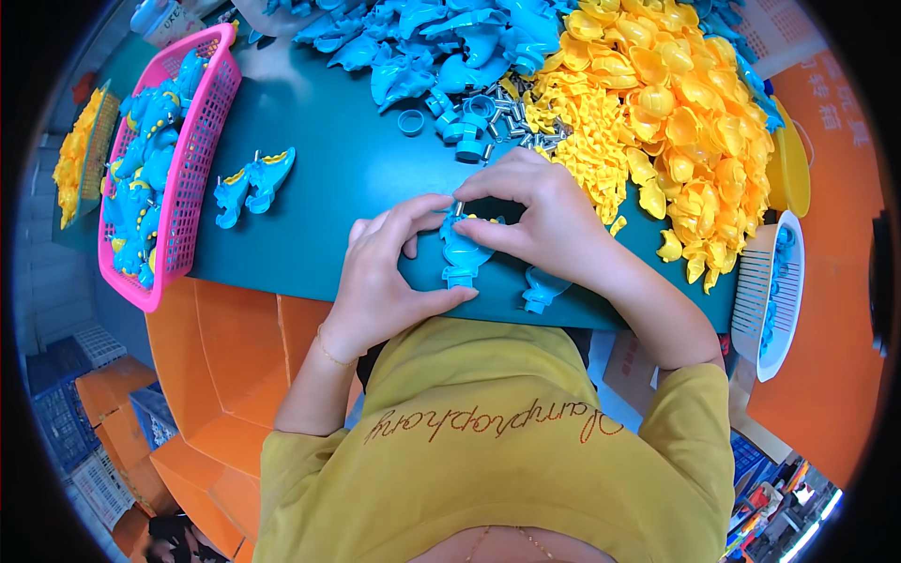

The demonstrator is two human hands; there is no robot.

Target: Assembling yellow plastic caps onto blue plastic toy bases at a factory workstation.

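Blue plastic fills most of this workbench, and one piece of it, a blue toy dinosaur shell (463, 251), sits on the dark green table (328, 169) at its near edge between both hands. The left hand (385, 272) pinches the shell's lower end, thumb beneath and fingers curled over the top. The right hand (544, 211) grips the upper end with thumb and forefinger; it seems to be pressing a small metal pin into place, though the fingers hide most of that spot. A second blue shell (542, 289) lies just beside the right wrist.

Judging by how things lie, the work is partly done: two finished blue-and-yellow dinosaurs (253, 183) rest on the table, and the pink basket (202, 141) at the left holds many more. Much appears left, since a heap of blue shells (413, 47), a large pile of yellow parts (657, 103), and a scatter of blue rings and metal pins (488, 117) wait at the table's far side. A white basket (765, 300) sits at the right.
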